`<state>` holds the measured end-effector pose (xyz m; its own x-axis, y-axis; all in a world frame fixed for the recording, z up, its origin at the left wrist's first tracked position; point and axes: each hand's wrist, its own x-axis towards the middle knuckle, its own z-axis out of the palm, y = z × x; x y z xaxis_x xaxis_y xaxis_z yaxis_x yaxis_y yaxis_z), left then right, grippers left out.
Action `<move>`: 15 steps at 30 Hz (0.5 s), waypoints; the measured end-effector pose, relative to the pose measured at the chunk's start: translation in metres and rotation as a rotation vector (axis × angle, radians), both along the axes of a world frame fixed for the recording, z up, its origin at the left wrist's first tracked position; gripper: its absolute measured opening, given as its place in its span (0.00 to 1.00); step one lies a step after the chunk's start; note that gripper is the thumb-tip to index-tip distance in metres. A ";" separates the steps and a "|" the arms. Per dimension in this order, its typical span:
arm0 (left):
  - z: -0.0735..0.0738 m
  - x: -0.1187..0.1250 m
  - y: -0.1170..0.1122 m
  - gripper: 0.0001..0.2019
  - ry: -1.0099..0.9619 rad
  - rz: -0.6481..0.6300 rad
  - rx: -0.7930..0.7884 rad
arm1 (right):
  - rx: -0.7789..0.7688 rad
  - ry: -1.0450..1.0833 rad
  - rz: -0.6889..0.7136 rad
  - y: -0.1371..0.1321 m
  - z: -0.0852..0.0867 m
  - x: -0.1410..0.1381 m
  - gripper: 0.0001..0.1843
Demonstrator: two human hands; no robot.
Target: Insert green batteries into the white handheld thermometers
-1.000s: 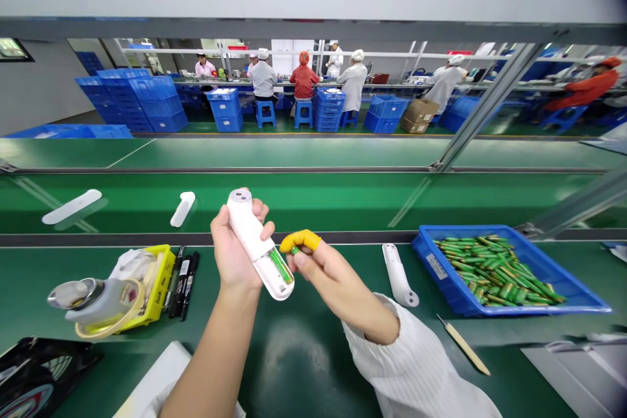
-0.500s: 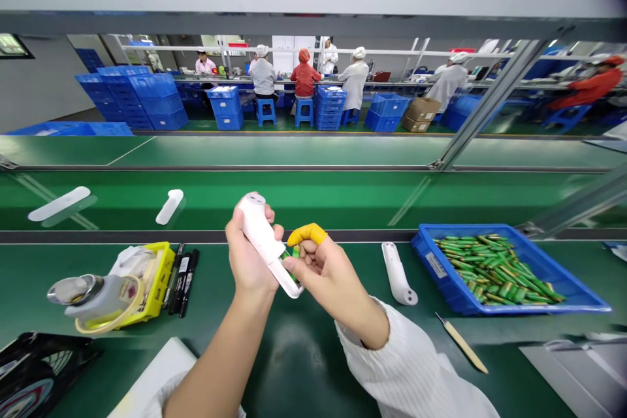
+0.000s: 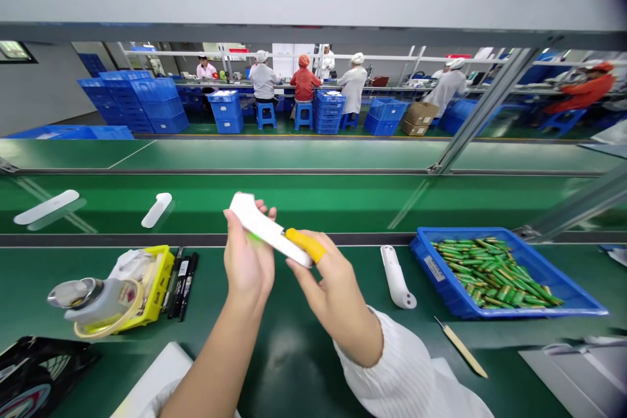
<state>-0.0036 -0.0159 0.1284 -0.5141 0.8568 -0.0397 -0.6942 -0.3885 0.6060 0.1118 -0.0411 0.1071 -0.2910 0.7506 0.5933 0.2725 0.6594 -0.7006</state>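
A white plastic handheld device (image 3: 259,225) with a bent head is held tilted between both hands, its lower end pointing right. My left hand (image 3: 249,268) grips its upper part from below, thumb along the near side. A small green glow shows on the device's underside by the palm. My right hand (image 3: 333,281) pinches the lower end, the index finger in a yellow finger cot (image 3: 306,245) on top and the thumb underneath. The compartment opening is turned out of sight. A similar white device (image 3: 396,277) lies on the bench to the right.
A blue tray (image 3: 441,281) of green batteries is at right, with a wooden-handled pick (image 3: 463,349) in front. At left are a yellow basket (image 3: 161,287) with a bottle (image 3: 108,297), and black markers (image 3: 182,284). Two white pieces (image 3: 46,207) lie on the green belt (image 3: 294,199).
The device has rolled over and levelled, hiding the open compartment and green battery seen before. My right index finger has straightened onto its end. A green glow has appeared. The white belt pieces shifted left.
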 end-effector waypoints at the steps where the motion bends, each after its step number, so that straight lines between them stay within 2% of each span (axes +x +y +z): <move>1: 0.000 0.001 -0.002 0.22 0.039 -0.107 0.067 | -0.046 0.039 -0.031 0.002 0.002 0.004 0.15; 3: 0.000 0.002 -0.005 0.22 0.142 -0.324 0.171 | -0.178 0.144 -0.063 0.006 0.005 0.011 0.15; 5: 0.000 0.000 -0.008 0.20 0.270 -0.439 0.197 | -0.304 0.228 -0.024 0.007 0.009 0.016 0.16; 8: -0.002 -0.005 -0.009 0.18 0.425 -0.395 0.185 | -0.410 0.273 0.072 0.004 0.013 0.018 0.16; 11: -0.005 -0.011 -0.007 0.17 0.485 -0.389 0.185 | -0.492 0.345 0.129 0.002 0.016 0.016 0.17; 15: -0.009 -0.019 -0.003 0.23 0.527 -0.430 0.306 | -0.625 0.333 0.274 0.002 0.019 0.017 0.18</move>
